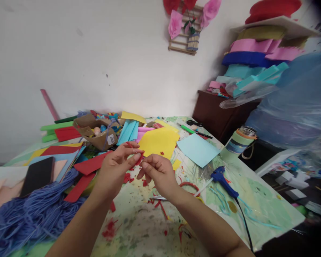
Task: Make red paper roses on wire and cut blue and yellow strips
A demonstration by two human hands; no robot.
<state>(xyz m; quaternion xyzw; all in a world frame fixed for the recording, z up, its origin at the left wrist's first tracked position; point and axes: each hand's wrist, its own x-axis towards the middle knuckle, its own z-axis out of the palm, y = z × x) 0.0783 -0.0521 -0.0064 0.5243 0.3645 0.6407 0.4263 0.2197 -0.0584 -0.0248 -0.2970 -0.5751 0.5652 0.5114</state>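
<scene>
Head view: left hand [115, 172] and right hand [157, 172] are pinching a small red foam scrap [139, 159] together, holding it raised above the paint-spattered bench [139, 228].

The left hand [113, 175] and right hand [159, 175] pinch a small red cutout [139, 158] between their fingertips above the paint-stained table [139, 228]. A blue hot glue gun [224, 181] lies toward the table's right edge, blue yarn [34, 214] is heaped along its left edge, and a yellow sheet [157, 142] lies just beyond the hands.
</scene>
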